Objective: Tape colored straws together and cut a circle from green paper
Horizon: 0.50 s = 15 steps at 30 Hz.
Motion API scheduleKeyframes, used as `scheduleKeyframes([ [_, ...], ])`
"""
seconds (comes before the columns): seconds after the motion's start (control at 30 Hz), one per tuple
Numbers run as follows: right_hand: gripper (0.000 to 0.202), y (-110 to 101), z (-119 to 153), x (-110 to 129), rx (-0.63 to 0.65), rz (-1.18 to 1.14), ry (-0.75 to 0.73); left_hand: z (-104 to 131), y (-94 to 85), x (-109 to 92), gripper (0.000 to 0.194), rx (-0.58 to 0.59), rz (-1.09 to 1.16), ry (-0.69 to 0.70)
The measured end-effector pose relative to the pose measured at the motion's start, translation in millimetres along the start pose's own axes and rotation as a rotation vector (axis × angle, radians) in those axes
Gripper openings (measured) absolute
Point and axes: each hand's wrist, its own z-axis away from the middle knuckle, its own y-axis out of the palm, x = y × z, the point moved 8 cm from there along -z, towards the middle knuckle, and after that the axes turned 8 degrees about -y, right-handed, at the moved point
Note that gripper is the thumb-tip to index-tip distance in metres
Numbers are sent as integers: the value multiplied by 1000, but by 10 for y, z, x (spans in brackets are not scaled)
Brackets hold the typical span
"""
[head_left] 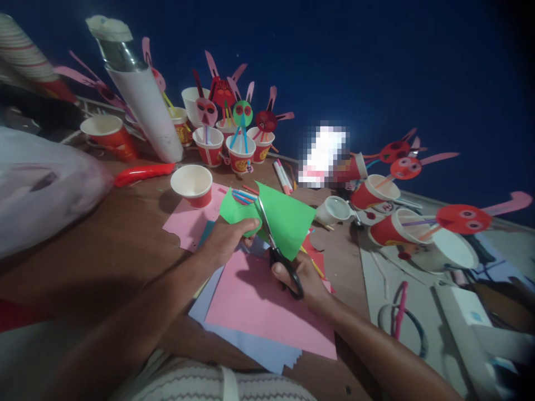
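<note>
My left hand point(236, 236) pinches the left part of a green paper sheet point(288, 214), thumb on top. In my right hand point(301, 275) is a pair of scissors point(271, 236) with black handles, its blades in a cut in the green sheet and pointing away from me. The cut curves round the part that my left hand holds. Below both hands lie a pink paper sheet point(267, 309) and lilac sheets point(251, 348). A second pink sheet point(184, 220) with a cut-out edge lies to the left, under a red and white paper cup point(192, 186).
Several paper cups with paper rabbit faces on straws stand behind, such as one with a green face point(242, 113), and at right, one with an orange face point(463, 217). A tall white bottle point(144, 106), a red-handled tool point(144, 174), markers point(283, 177) and a plastic bag point(50, 189) surround the papers.
</note>
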Motion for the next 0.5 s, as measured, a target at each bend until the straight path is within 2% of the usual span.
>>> scheduleKeyframes([
  [0.5,46,10,-13,-6,15,-23,-24,38,3,-17,23,-9,-108,-18],
])
